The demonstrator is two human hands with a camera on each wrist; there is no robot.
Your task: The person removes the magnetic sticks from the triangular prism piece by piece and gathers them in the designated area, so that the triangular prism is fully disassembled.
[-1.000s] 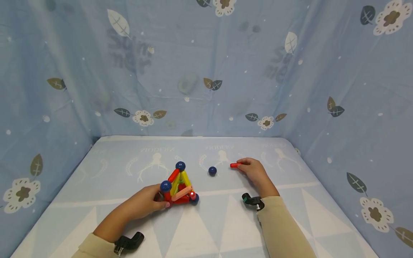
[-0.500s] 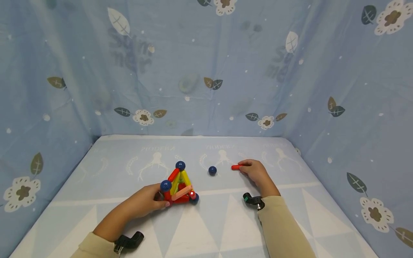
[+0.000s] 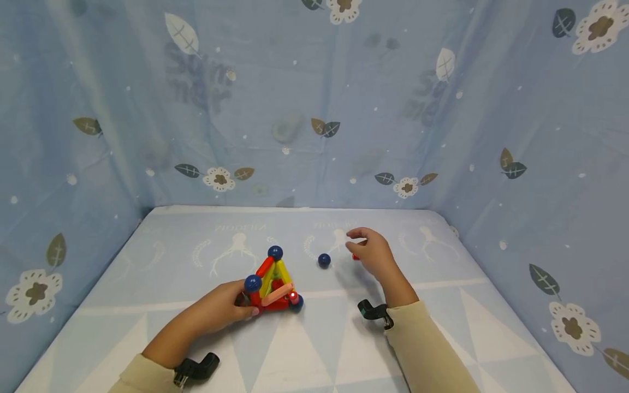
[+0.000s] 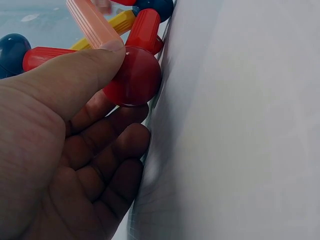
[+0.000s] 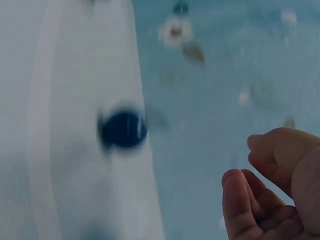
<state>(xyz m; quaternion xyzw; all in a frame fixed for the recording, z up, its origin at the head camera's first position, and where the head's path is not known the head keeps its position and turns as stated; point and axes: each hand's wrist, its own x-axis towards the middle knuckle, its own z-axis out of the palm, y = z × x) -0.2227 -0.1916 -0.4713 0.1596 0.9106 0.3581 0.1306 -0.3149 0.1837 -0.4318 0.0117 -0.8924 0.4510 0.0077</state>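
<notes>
Left fingers [image 4: 132, 142] are gripping a toy frame [image 3: 277, 293]; empty, parted right fingers [image 5: 236, 200] are likely fetching parts, needing to pinch the loose ball [image 3: 324, 261].

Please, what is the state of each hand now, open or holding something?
Left hand: holding the stick-and-ball frame by a red ball.
Right hand: open, holding nothing.

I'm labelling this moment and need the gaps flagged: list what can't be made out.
- Head view: most of the loose red rod, hidden behind the right hand.
- Head view: fingertips of the left hand, except the thumb's, behind the ball-and-rod structure.
- Left wrist view: part of that structure, cut off by the top edge.
- Right wrist view: the loose blue ball's outline, blurred.
</notes>
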